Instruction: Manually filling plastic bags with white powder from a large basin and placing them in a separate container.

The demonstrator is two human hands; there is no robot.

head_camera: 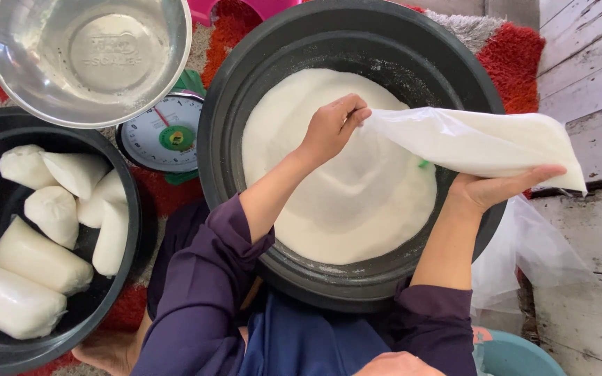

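A clear plastic bag (pixel 482 143) filled with white powder lies sideways over the right rim of a big black basin (pixel 224 104). The basin holds a wide heap of the same white powder (pixel 336 202). My left hand (pixel 332 129) pinches the bag's mouth above the heap. Under the bag's middle, my right hand (pixel 499 188) supports it palm up, fingers stretched along its underside.
A second black basin (pixel 130 209) at the left holds several filled, tied bags (pixel 40 257). Behind it a steel bowl (pixel 88 59) sits by a dial kitchen scale (pixel 165 136). Empty clear bags (pixel 531 251) lie on the wooden floor at right, on a red rug (pixel 513 49).
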